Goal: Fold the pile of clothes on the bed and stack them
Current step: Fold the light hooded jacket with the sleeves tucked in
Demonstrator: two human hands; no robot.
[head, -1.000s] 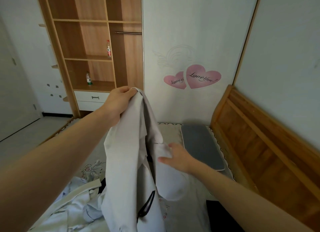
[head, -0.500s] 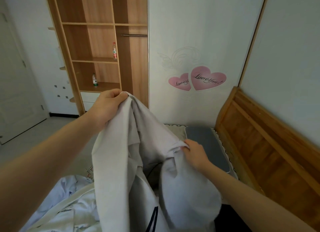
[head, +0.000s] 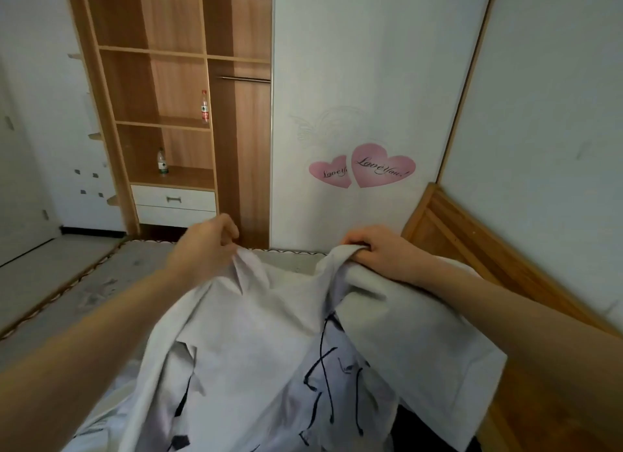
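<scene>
Grey shirt (head: 269, 333) with black markings held up mid-frame above the bed (head: 67, 283). Left hand (head: 202, 245) pinches one top edge, right hand (head: 374, 249) grip curled round the other; held apart, likely to spread it flat for folding. Wardrobe (head: 168, 114) sits upper left.

Two bare forearms, left hand (head: 205, 245), right hand (head: 381, 249), no sleeves
</scene>
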